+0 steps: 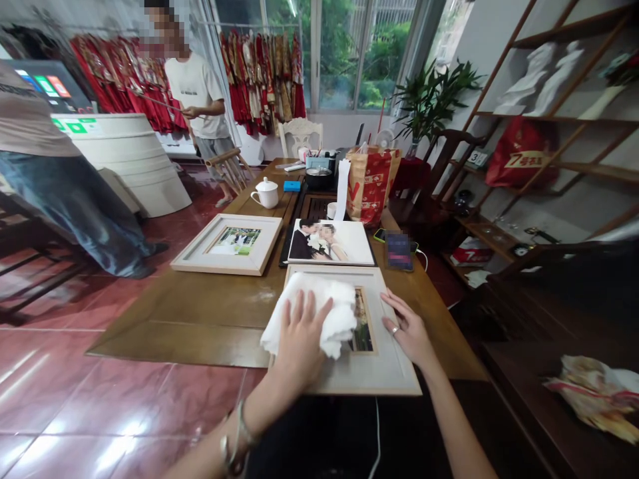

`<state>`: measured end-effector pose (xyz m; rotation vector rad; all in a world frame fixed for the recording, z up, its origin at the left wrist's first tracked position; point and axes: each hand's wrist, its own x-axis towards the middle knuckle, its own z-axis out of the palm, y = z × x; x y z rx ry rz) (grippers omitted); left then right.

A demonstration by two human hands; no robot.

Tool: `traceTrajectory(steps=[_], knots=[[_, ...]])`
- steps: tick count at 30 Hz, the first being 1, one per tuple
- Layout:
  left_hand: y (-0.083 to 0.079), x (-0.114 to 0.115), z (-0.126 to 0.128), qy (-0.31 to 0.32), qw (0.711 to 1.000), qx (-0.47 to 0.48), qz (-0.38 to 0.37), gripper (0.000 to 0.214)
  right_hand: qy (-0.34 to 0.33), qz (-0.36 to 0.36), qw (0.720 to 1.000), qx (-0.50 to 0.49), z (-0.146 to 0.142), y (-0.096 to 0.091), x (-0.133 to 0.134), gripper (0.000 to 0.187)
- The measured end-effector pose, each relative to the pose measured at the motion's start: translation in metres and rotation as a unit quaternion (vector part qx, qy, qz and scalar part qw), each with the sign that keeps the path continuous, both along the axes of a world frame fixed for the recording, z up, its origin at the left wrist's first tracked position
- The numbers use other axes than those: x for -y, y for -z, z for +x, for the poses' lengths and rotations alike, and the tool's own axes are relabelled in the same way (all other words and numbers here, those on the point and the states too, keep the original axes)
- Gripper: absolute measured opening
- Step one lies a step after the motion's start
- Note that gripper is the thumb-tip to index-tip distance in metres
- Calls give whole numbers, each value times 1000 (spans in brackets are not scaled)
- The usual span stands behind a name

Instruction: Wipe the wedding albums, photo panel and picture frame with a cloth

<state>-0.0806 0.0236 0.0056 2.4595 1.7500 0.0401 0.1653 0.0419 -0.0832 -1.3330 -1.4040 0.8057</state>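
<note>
A picture frame [399, 372] with a pale mat and wooden edge lies at the near end of the table, a small photo showing in its middle. My left hand [302, 339] lies flat with spread fingers on a crumpled white cloth [279, 319], pressing it onto the frame's left part and hiding some of the photo. At the frame's right edge, my right hand [410, 332], wearing a ring, grips the border with fingers on top. Just beyond is a wedding photo print [349, 243]. Another framed photo [269, 239] lies to the left.
Farther along the wooden table [200, 332] stand a lidded white cup [267, 194], a blue box [292, 186] and a red-and-tan paper bag [372, 183]. A phone [400, 251] with a cable lies right. One person [197, 86] stands beyond; another [64, 179] is at left.
</note>
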Motion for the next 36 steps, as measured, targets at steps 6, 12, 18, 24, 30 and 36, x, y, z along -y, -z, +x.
traceTrajectory(steps=[6, 12, 18, 24, 30, 36], knots=[[0, -67, 40, 112, 991, 75, 1, 80, -5, 11, 1000, -3, -1, 0, -1, 44], [6, -85, 70, 225, 972, 67, -16, 73, 15, -10, 999, -47, -3, 2, -5, 48], [-12, -42, 49, 246, 966, 23, -78, 79, 9, 23, 999, -49, -5, -8, -1, 39], [-34, 46, -3, 211, 962, -2, -175, 89, -35, 95, 994, 35, -4, -14, 3, 30], [-36, 39, -41, 32, 995, 15, -89, 96, -61, 91, 989, 95, -3, -19, 1, 31], [-14, -10, -40, -9, 1000, -22, 4, 93, -140, 78, 984, 77, -1, -26, 0, 39]])
